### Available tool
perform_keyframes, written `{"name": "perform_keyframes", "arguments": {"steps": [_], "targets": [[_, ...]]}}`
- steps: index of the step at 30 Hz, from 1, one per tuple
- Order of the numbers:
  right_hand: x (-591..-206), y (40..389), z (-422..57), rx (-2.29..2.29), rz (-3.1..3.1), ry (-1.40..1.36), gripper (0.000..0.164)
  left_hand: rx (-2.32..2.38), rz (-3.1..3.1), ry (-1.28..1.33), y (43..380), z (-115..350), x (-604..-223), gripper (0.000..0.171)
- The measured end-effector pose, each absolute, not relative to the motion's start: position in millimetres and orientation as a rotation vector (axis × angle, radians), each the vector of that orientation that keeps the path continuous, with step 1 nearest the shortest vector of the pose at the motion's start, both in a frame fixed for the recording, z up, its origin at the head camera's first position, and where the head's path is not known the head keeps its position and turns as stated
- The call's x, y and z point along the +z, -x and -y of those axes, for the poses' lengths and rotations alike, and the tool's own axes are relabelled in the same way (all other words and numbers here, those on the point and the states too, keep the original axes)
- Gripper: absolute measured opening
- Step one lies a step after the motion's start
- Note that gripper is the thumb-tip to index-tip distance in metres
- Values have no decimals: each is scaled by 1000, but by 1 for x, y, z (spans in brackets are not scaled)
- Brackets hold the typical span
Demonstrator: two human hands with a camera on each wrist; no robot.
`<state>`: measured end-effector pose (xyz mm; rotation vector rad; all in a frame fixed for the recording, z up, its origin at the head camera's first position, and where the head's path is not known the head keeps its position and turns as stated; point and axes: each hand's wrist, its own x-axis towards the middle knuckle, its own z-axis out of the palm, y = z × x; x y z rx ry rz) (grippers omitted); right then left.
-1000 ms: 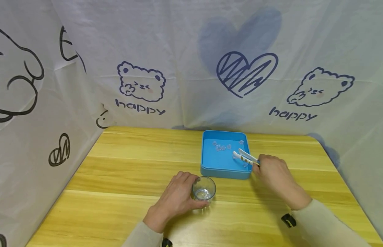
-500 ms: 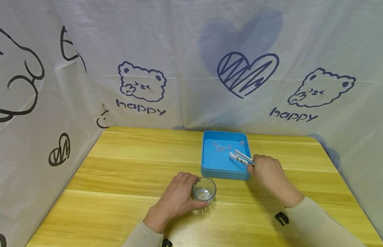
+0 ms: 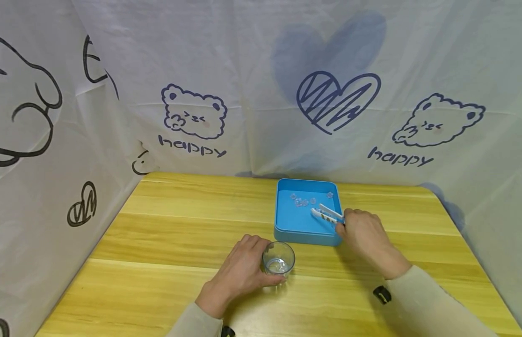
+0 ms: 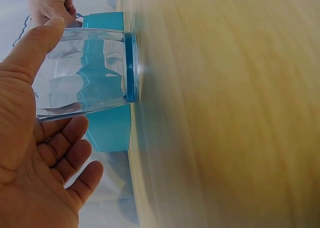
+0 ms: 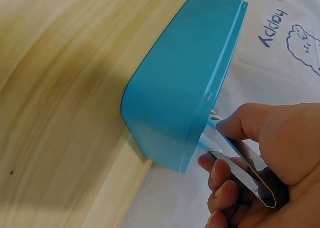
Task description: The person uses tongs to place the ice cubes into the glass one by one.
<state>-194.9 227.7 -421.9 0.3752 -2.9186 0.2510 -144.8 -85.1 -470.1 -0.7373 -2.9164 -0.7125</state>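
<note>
My left hand holds a clear drinking glass upright on the table, its thumb on the near side and fingertips at the far rim. In the left wrist view the glass has faceted sides and a thick bottom. In my right hand are small tongs, pinched between thumb and fingers, with a bent metal back. Their white tips reach over the right wall into a shallow blue box and stand apart. Several clear, flower-shaped beads lie on its floor; one shows near the tips.
The wood-grain table runs back to a white cloth printed with bears and hearts. More cloth hangs at the left and right sides. The blue box stands behind the glass, slightly to the right.
My right hand and the tongs have shifted left within the box, mostly in the first half second. The left hand and glass stay in place.
</note>
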Motion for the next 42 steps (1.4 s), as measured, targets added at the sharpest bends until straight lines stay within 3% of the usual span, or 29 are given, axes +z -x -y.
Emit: {"name": "perform_keyframes", "arguments": {"steps": [42], "targets": [[-430,193,-226,213,2858,-555,29,-620,2897,765,144,84,-465,78]]}}
